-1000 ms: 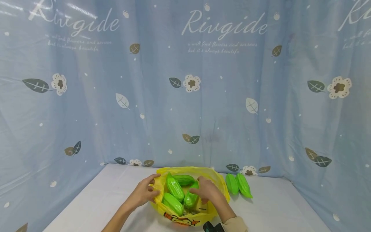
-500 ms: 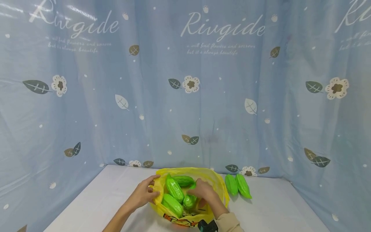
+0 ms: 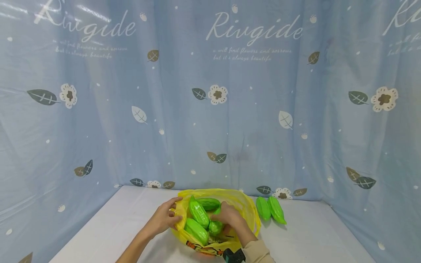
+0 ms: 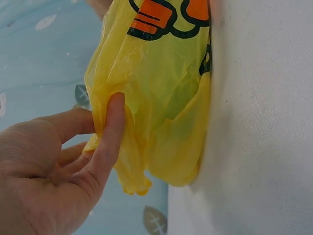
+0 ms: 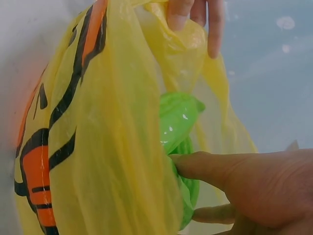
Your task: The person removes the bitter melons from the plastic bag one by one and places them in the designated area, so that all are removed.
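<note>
A yellow plastic bag [image 3: 250,208] with an orange and black print stands open on the table. My left hand [image 3: 160,219] pinches its left rim, thumb in front and fingers behind, as the left wrist view shows. Inside the bag lie several shiny green ribbed gourds, among them one upright-leaning gourd [image 3: 198,212] and one near the front [image 3: 196,231]. My right hand [image 3: 231,216] reaches in and grips the rightmost gourd [image 3: 215,229]. In the right wrist view, the thumb and fingers of that hand [image 5: 264,183] lie on either side of a gourd [image 5: 188,196].
To the right of the bag, two more green gourds lie side by side, a left one [image 3: 263,208] and a right one [image 3: 277,210]. The white table [image 3: 312,233] ends at a blue patterned curtain [image 3: 250,128] behind and at both sides.
My right hand has moved slightly left and deeper into the bag, closing round the rightmost gourd. The left hand keeps its hold on the rim; the two gourds outside stay put.
</note>
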{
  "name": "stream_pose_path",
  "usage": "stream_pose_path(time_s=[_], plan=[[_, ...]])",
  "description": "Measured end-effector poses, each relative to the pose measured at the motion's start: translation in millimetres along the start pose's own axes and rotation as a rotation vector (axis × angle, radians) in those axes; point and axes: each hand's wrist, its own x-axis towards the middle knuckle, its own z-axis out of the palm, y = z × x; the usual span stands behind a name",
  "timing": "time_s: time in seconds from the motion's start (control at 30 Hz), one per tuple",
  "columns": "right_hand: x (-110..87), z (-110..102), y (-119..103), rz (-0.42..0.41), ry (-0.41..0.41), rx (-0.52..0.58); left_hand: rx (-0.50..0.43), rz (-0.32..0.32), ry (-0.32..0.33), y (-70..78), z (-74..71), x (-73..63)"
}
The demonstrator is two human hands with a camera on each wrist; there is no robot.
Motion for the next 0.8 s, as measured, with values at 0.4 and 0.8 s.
stream_pose_path(time_s=[0.4, 0.8], plan=[[-2.9, -1.0, 5.3, -0.079, 0.017, 0.005, 0.001, 0.007, 0.000, -1.3, 0.4, 0.7], [-3.5, -6.5, 8.4, -0.117, -0.006, 0.019, 0.011, 0.003, 0.003, -0.8, 0.1, 1.0]])
